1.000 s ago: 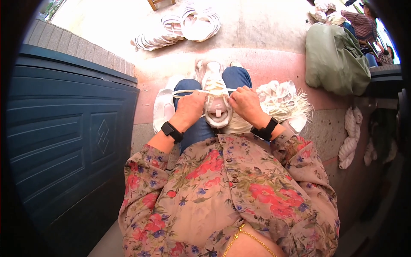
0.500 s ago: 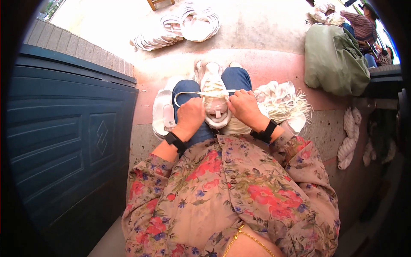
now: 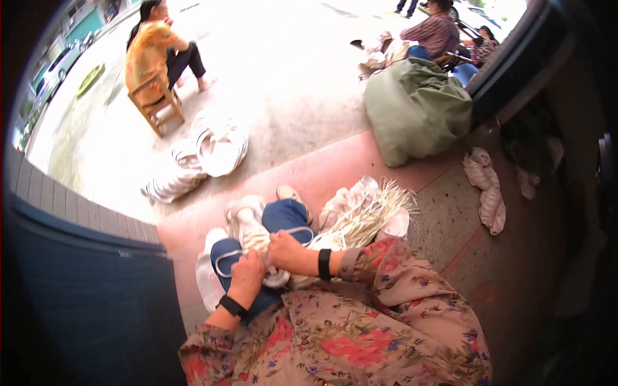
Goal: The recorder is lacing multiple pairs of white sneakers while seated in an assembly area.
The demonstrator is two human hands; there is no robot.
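A white lace-up sneaker [image 3: 256,238] is held between my knees, its heel toward me and partly hidden by my hands. A flat white shoelace [image 3: 222,260] loops out from it on both sides. With closed fingers, my left hand [image 3: 246,275] pinches the lace at the near left of the shoe. My right hand [image 3: 288,252] is closed on the lace too, just beside the left, over the shoe's opening. Another pale shoe [image 3: 206,273] is by my left leg. A heap of loose cream laces [image 3: 380,209] lies to my right.
Coiled bundles of white laces [image 3: 222,151] lie on the ground ahead. A big green sack [image 3: 418,112] stands ahead right, near a twisted white bundle [image 3: 486,190]. A blue door [image 3: 96,289] is close on my left. Someone sits on a wooden chair [image 3: 161,106]; others are farther back.
The view has swung, bringing the seated person into sight. My hands have drawn closer together over the shoe, both keeping hold of the lace.
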